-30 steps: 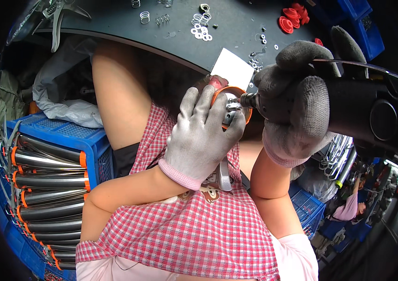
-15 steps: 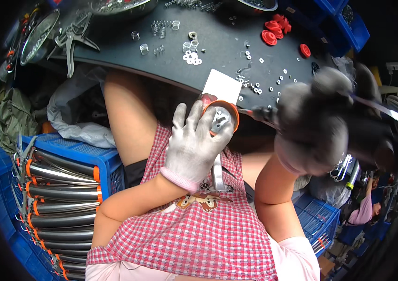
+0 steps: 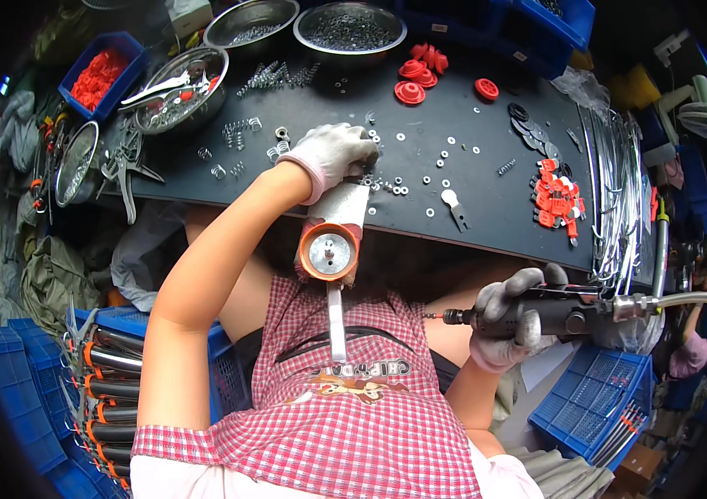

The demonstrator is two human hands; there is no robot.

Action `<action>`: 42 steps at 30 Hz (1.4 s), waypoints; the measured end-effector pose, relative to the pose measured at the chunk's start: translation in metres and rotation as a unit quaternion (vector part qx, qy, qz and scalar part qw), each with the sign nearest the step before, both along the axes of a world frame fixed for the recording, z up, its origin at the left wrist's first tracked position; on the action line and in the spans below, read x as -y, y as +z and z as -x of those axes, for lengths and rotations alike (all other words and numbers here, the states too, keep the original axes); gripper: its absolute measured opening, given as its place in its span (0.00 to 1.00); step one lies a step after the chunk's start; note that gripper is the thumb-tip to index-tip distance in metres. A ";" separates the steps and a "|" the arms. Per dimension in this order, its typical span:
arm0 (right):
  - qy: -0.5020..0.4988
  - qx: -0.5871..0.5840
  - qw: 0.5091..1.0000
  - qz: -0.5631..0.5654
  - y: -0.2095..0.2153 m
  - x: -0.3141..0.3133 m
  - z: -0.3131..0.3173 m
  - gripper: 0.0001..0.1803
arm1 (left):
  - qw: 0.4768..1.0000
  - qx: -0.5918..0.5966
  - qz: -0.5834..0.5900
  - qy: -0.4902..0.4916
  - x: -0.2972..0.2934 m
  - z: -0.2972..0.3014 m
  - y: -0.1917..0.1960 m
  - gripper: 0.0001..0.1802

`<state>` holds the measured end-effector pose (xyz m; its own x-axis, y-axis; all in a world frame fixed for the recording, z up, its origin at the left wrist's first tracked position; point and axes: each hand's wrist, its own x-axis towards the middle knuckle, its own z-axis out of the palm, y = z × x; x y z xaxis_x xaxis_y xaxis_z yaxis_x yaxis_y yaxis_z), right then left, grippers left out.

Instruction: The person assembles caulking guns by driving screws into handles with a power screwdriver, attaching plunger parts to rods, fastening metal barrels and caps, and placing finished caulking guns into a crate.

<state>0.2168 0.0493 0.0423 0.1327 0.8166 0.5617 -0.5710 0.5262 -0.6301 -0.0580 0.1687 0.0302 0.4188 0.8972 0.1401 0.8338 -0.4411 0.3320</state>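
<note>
My left hand (image 3: pixel 332 156), in a light grey glove, reaches over the table's near edge. Its fingers are curled together down among small nuts (image 3: pixel 393 188); whatever is between the fingertips is hidden. My right hand (image 3: pixel 513 320), gloved too, is wrapped around a black air screwdriver (image 3: pixel 565 314) held level over my right thigh, its bit pointing left and touching nothing. Between them an orange-rimmed round cup with a metal disc inside (image 3: pixel 328 253) sits on a holder at the table edge. A pale metal bar (image 3: pixel 336 324) hangs below the cup, and a whitish plate (image 3: pixel 345 205) lies behind it.
Behind my left hand lie springs (image 3: pixel 241 131) and steel bowls of small parts (image 3: pixel 350 29). Red wheels (image 3: pixel 410 91), red clips (image 3: pixel 557 200) and a flat forked piece (image 3: pixel 455 209) are on the table. Long metal rods (image 3: pixel 615 183) line its right side; blue crates (image 3: pixel 594 399) flank me.
My left hand has left the orange-rimmed cup and moved forward to the small parts on the table. My right hand has brought the screwdriver lower, away from the cup. The view has shifted.
</note>
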 end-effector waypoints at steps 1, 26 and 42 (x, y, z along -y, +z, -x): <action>-0.019 0.005 0.999 0.039 -0.003 0.006 -0.004 0.31 | 0.999 -0.021 0.041 -0.006 -0.003 -0.002 0.000 0.11; 0.165 -0.144 0.975 -0.041 0.104 -0.020 0.062 0.19 | 0.727 0.683 0.039 0.067 0.147 -0.046 0.069 0.25; 0.169 -0.087 0.982 -0.014 0.097 -0.019 0.067 0.21 | 0.719 0.690 -0.018 0.083 0.148 -0.044 0.054 0.15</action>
